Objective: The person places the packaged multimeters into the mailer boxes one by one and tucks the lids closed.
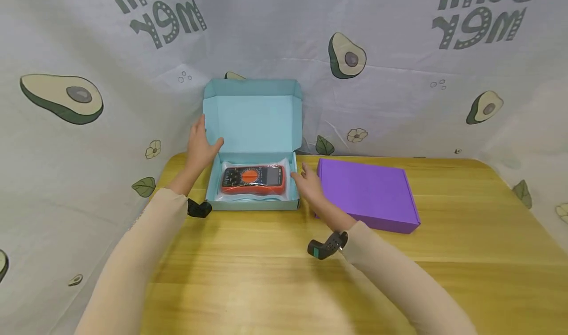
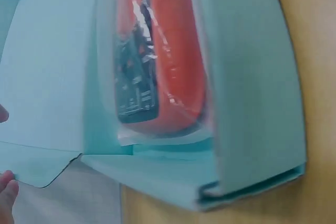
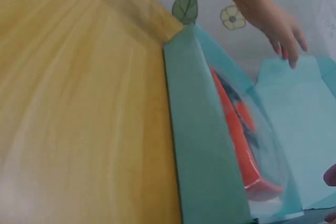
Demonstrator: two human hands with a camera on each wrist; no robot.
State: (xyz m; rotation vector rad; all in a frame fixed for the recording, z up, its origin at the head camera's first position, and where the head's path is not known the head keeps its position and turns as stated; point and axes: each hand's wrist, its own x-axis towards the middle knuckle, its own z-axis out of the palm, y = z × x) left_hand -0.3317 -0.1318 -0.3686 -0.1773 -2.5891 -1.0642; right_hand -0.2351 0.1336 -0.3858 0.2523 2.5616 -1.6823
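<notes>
A light-blue cardboard box (image 1: 253, 205) stands with its lid (image 1: 255, 123) raised. Inside lies an orange and black multimeter (image 1: 250, 177) in a clear plastic bag (image 1: 288, 189); the left wrist view shows the multimeter (image 2: 173, 72) close up. My left hand (image 1: 200, 148) is at the lid's left side flap, thumb spread toward the lid's inner face; its fingertips (image 2: 7, 182) show right at the flap's edge in the left wrist view. By the box's right wall is my right hand (image 1: 307, 183), fingers loosely extended, holding nothing.
A closed purple box (image 1: 368, 192) lies on the wooden table (image 1: 248, 266) just right of my right hand. Behind the table hangs a pale cloth (image 1: 390, 79) printed with avocados. Black wrist devices (image 1: 328, 246) sit on both wrists.
</notes>
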